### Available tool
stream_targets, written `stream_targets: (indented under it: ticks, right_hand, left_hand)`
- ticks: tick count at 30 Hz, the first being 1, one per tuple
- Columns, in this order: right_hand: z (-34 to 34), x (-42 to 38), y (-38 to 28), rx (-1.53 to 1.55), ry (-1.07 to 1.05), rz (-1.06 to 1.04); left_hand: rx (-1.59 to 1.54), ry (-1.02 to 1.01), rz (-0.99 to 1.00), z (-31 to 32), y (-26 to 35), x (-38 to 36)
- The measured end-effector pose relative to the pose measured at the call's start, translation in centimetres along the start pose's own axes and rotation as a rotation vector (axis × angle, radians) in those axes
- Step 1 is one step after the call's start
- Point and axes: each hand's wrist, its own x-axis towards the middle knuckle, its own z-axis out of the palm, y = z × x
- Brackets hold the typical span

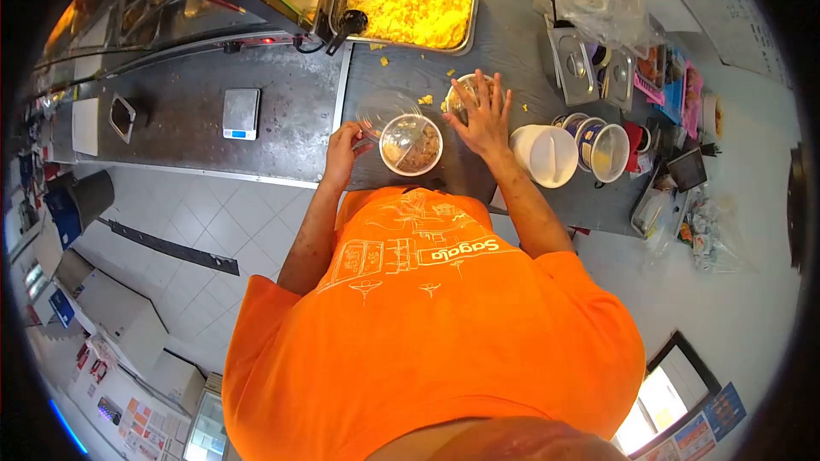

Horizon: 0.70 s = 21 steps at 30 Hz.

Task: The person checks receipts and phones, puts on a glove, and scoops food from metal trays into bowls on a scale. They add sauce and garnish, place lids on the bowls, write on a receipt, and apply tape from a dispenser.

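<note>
Right in front of me stands a round white divided bowl [416,154], with brown food in one side and paler yellowish food in the other. My left hand [343,150] is at its left, thumb and fingers closed at the edge of a clear plastic lid [381,107]. The lid is tilted behind the bowl and partly overlaps it. My right hand [484,124] lies with fingers spread over a second round container [462,90], covering much of it. What that container holds is mostly hidden.
A metal tray of yellow scrambled egg [418,7] with a black spoon [348,27] stands at the back. Stacked white divided bowls [547,156] and round tubs [608,154] are at the right. A digital scale [242,113] sits left. Egg crumbs dot the counter.
</note>
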Motion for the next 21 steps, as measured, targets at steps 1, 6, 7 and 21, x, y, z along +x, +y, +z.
stream_targets:
  ticks: [1,6,7,21]
  right_hand:
    - [0.1,0.1,0.0,0.006,0.001,-0.005]
    - [0.7,0.6,0.0,-0.03,-0.03,0.024]
    - [0.7,0.6,-0.1,-0.034,-0.025,0.024]
    - [-0.3,1.1,-0.3,0.017,-0.026,0.088]
  left_hand:
    - [0.002,0.003,-0.005,-0.1,-0.2,0.3]
    - [0.023,-0.006,-0.038,-0.4,-0.8,1.0]
    - [0.027,-0.008,-0.047,-0.5,-1.0,1.1]
    - [0.79,-0.19,0.389,0.5,-2.6,1.0]
